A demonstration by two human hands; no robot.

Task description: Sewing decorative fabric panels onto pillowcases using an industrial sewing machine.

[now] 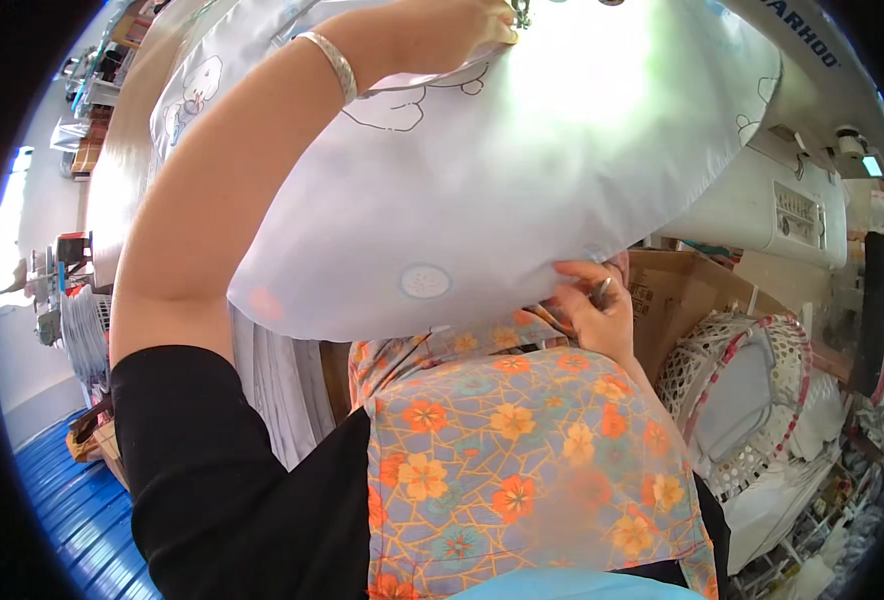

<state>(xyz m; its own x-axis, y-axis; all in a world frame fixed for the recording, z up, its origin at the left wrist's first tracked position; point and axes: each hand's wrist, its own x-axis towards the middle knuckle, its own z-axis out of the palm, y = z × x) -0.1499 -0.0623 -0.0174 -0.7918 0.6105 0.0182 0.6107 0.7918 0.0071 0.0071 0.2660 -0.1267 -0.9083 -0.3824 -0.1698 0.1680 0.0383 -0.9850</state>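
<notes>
A large piece of shiny white fabric [442, 210] with printed cartoon bears spreads over the sewing machine table and hangs toward my lap. At the top edge of the head view, my left hand [477, 30] pinches the fabric beside the metal presser foot [522, 12]. That hand is partly cut off by the picture's edge, and a silver bangle circles its wrist. Lower down, my right hand [599, 308], with a ring on one finger, grips the fabric's near edge between thumb and fingers. Bright light washes out the fabric right of the presser foot.
The white sewing machine body [802, 45] rises at the upper right. Below it stand an open cardboard box [682, 290] and a white perforated basket [707, 350] with red trim. A floral apron [522, 450] covers my lap. Stacked pale sheets [87, 330] sit at the left.
</notes>
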